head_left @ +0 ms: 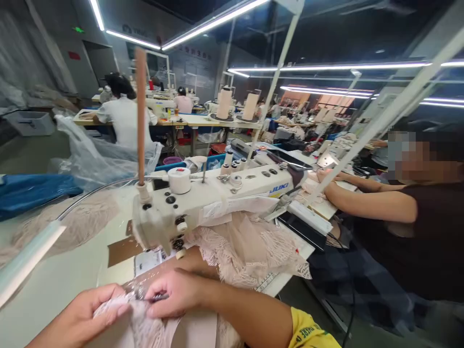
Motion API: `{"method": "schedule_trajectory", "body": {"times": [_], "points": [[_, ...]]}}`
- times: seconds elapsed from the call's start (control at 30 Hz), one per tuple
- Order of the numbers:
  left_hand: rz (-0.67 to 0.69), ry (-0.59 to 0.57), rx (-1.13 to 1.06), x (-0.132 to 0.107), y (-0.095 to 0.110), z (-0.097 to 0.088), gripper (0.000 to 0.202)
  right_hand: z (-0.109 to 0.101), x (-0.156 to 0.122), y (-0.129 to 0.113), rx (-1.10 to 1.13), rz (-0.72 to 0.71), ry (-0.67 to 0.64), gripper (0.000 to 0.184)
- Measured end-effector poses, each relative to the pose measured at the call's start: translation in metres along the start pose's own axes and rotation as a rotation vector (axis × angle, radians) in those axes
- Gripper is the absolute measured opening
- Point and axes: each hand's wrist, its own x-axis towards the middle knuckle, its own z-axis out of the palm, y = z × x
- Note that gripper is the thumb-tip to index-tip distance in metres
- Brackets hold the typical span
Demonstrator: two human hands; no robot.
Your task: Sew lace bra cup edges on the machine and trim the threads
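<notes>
Pale lace (145,324) pinched in your left hand (89,309), eight o'clock, dark tool (159,297) gripped in your right hand (177,292), seven, blue JUKI lettering (278,188), three, yellow sleeve (308,329) reading "THERE", five

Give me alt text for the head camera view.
A person's left hand pinches pale lacy fabric by a white sewing machine; the right hand holds a small dark tool close by. A dark-shirted co-worker is alongside.

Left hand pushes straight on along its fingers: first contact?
Beyond the pale lace fabric pinched in the left hand, likely the small dark tool in the right hand, or that hand's fingertips; depth is unclear.
</notes>
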Motion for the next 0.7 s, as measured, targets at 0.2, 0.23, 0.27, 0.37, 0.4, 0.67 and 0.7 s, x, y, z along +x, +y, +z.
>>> {"method": "schedule_trajectory", "body": {"times": [0.2,0.23,0.27,0.37,0.4,0.67,0.7], "points": [[-0.046,0.004,-0.173,-0.008,0.029,0.005,0.037,0.003,0.001,-0.007,0.192,0.033,0.084,0.024],[-0.032,0.011,-0.184,-0.008,0.03,0.005,0.036,0.004,0.002,-0.007,0.199,0.019,0.086,0.025],[-0.017,0.014,-0.191,-0.008,0.031,0.006,0.036,0.006,0.004,-0.007,0.188,0.0,0.094,0.023],[0.008,0.004,-0.219,-0.008,0.03,0.008,0.034,0.011,0.007,-0.006,0.133,-0.051,0.147,0.013],[0.012,-0.003,-0.223,-0.008,0.03,0.008,0.034,0.012,0.008,-0.006,0.12,-0.066,0.174,0.011],[-0.01,-0.032,-0.299,-0.004,0.023,0.007,0.032,0.002,0.007,0.005,0.201,-0.122,0.199,0.036],[-0.019,-0.017,-0.298,-0.004,0.021,0.008,0.035,0.001,0.007,0.006,0.199,-0.123,0.19,0.038]]}}
